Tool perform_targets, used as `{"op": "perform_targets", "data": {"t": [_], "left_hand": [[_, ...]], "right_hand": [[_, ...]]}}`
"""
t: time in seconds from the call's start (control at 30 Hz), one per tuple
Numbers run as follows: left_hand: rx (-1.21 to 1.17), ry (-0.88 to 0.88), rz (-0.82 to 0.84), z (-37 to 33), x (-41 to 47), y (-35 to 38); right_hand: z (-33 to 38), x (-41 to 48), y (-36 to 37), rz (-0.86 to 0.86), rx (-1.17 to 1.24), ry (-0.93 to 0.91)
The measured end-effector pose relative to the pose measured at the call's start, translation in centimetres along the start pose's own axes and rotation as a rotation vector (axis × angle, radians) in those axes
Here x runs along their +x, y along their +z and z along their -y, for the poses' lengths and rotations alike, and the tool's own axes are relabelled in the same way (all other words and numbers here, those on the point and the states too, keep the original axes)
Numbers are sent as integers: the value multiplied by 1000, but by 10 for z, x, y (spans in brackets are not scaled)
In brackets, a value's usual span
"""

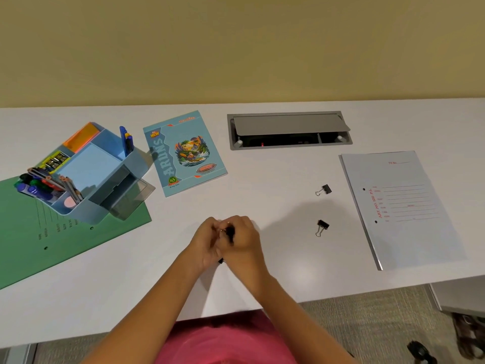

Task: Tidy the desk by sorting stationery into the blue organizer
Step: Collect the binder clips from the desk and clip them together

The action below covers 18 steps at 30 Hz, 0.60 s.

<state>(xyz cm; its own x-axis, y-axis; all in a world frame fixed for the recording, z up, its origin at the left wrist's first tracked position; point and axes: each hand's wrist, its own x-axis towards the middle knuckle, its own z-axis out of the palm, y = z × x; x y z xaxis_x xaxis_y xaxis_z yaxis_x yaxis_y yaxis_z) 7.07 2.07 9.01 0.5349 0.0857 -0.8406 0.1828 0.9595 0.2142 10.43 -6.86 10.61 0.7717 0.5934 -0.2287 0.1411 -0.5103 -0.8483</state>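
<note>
My left hand [206, 243] and my right hand [242, 244] are pressed together at the middle front of the white desk [262, 179]. Between them they grip a small black thing [230, 232], mostly hidden; a black end shows below the hands. Two black binder clips lie on the desk to the right, one [324, 190] farther back and one [322, 227] nearer. The blue organizer [105, 179] stands at the left on a green folder [52, 245]. It holds pens, markers, pencils, orange and blue sticky notes, and small clips.
A teal notebook [183, 152] lies right of the organizer. A grey cable hatch [288, 130] is set into the desk at the back. A white file folder [401, 206] lies at the right, near the desk's front edge. A yellow wall rises behind.
</note>
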Motion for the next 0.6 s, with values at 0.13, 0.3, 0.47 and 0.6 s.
{"op": "perform_targets", "data": {"t": [0.13,0.3,0.47,0.6], "left_hand": [[-16,2,-57,-1,5,0],[-112,-25,-43,-5,6,1],[857,383,-387,3,5,-17],[1567,428,-500,22,-3,-25]], "right_hand": [[4,-14,6,31,9,-85],[6,-5,-17,-124,-152,-202],[-65,27,-60,-385,-235,-80],[-108,44,-98,-551,-499,244]]}}
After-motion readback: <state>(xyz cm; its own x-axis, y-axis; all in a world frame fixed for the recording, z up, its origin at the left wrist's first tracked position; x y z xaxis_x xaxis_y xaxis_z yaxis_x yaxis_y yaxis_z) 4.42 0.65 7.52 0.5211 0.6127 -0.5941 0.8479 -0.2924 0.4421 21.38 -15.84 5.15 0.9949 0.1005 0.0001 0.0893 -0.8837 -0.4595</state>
